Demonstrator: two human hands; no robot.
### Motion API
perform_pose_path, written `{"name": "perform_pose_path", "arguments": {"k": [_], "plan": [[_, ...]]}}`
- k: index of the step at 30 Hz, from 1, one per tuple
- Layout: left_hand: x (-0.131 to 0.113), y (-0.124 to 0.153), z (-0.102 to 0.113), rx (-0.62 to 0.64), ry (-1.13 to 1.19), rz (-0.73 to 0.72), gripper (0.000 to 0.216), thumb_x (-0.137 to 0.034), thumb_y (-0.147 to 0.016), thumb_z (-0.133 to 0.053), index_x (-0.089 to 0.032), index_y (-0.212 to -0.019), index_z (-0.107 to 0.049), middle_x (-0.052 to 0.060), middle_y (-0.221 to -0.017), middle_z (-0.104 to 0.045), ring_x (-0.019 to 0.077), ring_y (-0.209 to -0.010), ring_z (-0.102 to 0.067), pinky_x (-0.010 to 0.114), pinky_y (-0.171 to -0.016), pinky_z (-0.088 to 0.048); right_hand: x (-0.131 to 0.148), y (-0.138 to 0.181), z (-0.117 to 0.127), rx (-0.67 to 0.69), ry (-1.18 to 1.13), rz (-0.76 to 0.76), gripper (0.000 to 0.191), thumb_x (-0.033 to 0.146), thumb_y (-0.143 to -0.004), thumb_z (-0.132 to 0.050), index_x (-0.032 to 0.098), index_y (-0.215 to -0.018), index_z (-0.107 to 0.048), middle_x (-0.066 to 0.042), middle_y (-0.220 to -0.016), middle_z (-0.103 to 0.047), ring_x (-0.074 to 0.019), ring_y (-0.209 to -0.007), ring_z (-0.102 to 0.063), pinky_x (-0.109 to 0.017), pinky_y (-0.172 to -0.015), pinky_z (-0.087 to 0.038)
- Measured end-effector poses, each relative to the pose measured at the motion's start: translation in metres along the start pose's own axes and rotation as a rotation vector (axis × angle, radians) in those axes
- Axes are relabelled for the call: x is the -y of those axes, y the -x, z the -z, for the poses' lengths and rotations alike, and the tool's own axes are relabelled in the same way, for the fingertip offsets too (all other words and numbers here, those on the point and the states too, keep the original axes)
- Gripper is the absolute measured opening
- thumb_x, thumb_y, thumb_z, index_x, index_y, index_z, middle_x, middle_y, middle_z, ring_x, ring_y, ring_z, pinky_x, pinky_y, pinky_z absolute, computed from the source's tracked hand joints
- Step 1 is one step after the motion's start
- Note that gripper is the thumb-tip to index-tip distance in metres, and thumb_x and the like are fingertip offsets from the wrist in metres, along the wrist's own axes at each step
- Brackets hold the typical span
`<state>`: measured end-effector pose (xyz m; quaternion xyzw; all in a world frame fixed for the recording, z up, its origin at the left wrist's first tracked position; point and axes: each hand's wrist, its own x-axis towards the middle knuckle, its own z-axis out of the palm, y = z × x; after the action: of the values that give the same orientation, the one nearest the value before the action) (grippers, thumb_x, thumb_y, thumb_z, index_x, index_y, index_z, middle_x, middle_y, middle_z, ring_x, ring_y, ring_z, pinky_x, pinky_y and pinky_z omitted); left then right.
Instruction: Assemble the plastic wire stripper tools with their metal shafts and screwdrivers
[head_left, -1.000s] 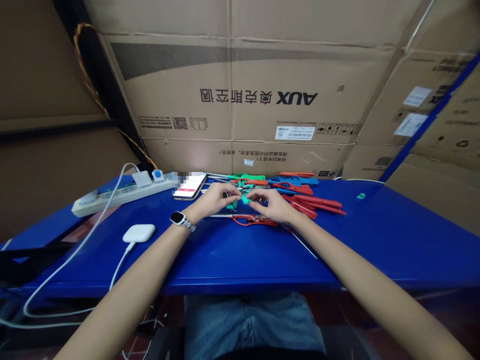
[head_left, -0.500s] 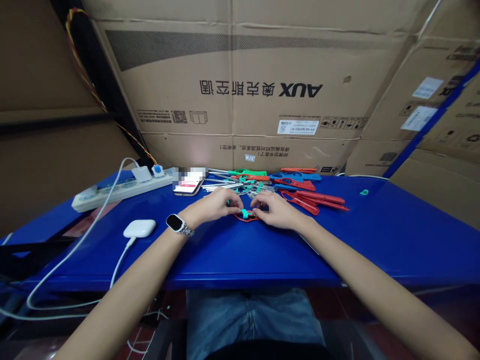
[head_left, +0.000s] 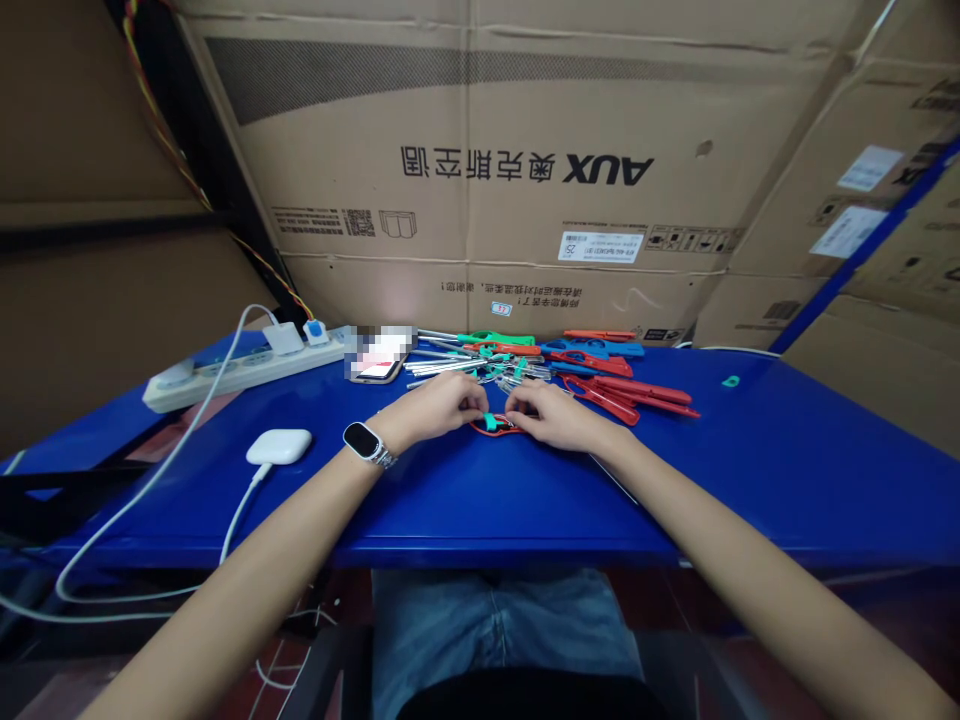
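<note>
A: Where's the teal piece (head_left: pixel 490 422)?

B: At the red lighter casing (head_left: pixel 493 433), between both hands, on the blue tabletop (head_left: pixel 487 505). Whether it sits inside the casing or just over its loop, I can't tell (small bits show in there too, too fine to name).

A: And each grip?

B: The left hand (head_left: pixel 456 402) has its thumb and fingers drawn in just beside the piece; I can't tell if they pinch it. The right hand (head_left: pixel 553 412) bends its fingers at the casing's other end, and I can't tell whether they pinch that either.

A: Anything holding other things?

B: The power strip (head_left: pixel 238 380) carries a white plug (head_left: pixel 283 339) and a smaller one with a blue face (head_left: pixel 316 331). The white case (head_left: pixel 278 447) is closed, contents hidden, with a cable (head_left: pixel 244 505) at its near edge.
</note>
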<state>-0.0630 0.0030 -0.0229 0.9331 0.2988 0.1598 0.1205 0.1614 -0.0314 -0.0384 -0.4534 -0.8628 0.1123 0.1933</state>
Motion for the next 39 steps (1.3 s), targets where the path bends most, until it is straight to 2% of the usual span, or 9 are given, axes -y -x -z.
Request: {"name": "perform_pose_path", "arguments": {"k": [4,10,14,20,24,27,30,34,39], "plan": [[0.004,0.000,-0.002,-0.002,0.067,0.011,0.011,-0.011,-0.083,-0.063,-0.016,-0.084,-0.072,0.003,-0.079,-0.071,0.0140,-0.069,-0.060,0.024,-0.065,-0.044,-0.001,0.000,0.000,0.004,0.013,0.001,0.008,0.022,-0.092,-0.060,0.018,-0.089,-0.067,-0.003,-0.084,-0.062,-0.0172,-0.084,-0.055,-0.028,-0.075,-0.039],[-0.002,-0.001,-0.005,-0.006,0.027,0.019,0.011,-0.013,-0.082,-0.060,-0.016,-0.081,-0.071,0.003,-0.076,-0.069,0.0137,-0.066,-0.057,0.025,-0.064,-0.042,0.000,0.000,0.000,0.009,0.022,-0.002,0.009,0.023,-0.092,-0.060,0.018,-0.089,-0.066,-0.003,-0.083,-0.062,-0.0173,-0.083,-0.055,-0.028,-0.074,-0.038],[-0.004,-0.001,-0.009,-0.020,0.144,0.020,0.009,-0.016,-0.083,-0.059,-0.015,-0.080,-0.068,0.002,-0.070,-0.067,0.0121,-0.060,-0.056,0.024,-0.059,-0.042,-0.001,0.000,0.001,0.015,0.056,0.003,0.009,0.024,-0.093,-0.059,0.019,-0.090,-0.066,-0.004,-0.084,-0.062,-0.0177,-0.084,-0.056,-0.028,-0.073,-0.038],[-0.003,-0.002,-0.012,-0.015,0.262,0.059,0.006,-0.014,-0.084,-0.061,-0.015,-0.082,-0.067,0.001,-0.070,-0.068,0.0118,-0.060,-0.059,0.022,-0.060,-0.044,0.004,0.002,0.002,-0.047,0.092,-0.041,0.018,0.026,-0.090,-0.062,0.020,-0.107,-0.061,-0.001,-0.081,-0.063,-0.0159,-0.074,-0.055,-0.027,-0.066,-0.033],[-0.004,-0.003,-0.015,-0.028,0.234,0.062,0.004,-0.012,-0.082,-0.063,-0.015,-0.082,-0.065,0.000,-0.068,-0.066,0.0119,-0.061,-0.059,0.022,-0.059,-0.042,0.019,0.002,0.000,-0.156,0.101,-0.008,0.012,0.030,-0.089,-0.062,0.021,-0.096,-0.062,0.000,-0.081,-0.064,-0.0158,-0.075,-0.057,-0.027,-0.068,-0.034],[-0.004,-0.003,-0.014,-0.037,0.223,0.054,0.004,-0.012,-0.082,-0.063,-0.015,-0.081,-0.065,-0.001,-0.067,-0.065,0.0117,-0.060,-0.058,0.022,-0.060,-0.042,0.028,0.002,-0.003,-0.152,0.137,-0.001,0.012,0.031,-0.085,-0.067,0.021,-0.088,-0.063,-0.002,-0.085,-0.067,-0.0167,-0.077,-0.059,-0.027,-0.066,-0.033],[-0.003,-0.001,-0.010,-0.025,0.211,0.033,0.001,-0.015,-0.082,-0.065,-0.016,-0.083,-0.065,0.000,-0.072,-0.065,0.0128,-0.064,-0.058,0.024,-0.062,-0.043,0.030,0.002,-0.006,-0.128,0.163,-0.056,0.008,0.028,-0.082,-0.069,0.021,-0.083,-0.065,-0.002,-0.083,-0.068,-0.0176,-0.077,-0.060,-0.028,-0.063,-0.033],[0.000,0.006,-0.003,-0.065,0.124,-0.051,0.008,-0.024,-0.083,-0.070,-0.018,-0.088,-0.070,0.003,-0.093,-0.060,0.0166,-0.083,-0.058,0.029,-0.076,-0.047,0.027,0.001,-0.008,-0.131,0.162,-0.063,0.005,0.024,-0.081,-0.066,0.022,-0.084,-0.069,-0.002,-0.083,-0.069,-0.0180,-0.075,-0.061,-0.028,-0.064,-0.036],[0.003,0.012,-0.007,0.034,0.069,-0.074,0.012,-0.026,-0.089,-0.066,-0.021,-0.094,-0.076,0.004,-0.095,-0.057,0.0167,-0.085,-0.058,0.029,-0.078,-0.046,0.029,0.003,-0.009,-0.119,0.191,-0.073,0.013,0.022,-0.080,-0.064,0.023,-0.089,-0.074,-0.004,-0.082,-0.070,-0.0201,-0.078,-0.063,-0.029,-0.064,-0.039]]}}
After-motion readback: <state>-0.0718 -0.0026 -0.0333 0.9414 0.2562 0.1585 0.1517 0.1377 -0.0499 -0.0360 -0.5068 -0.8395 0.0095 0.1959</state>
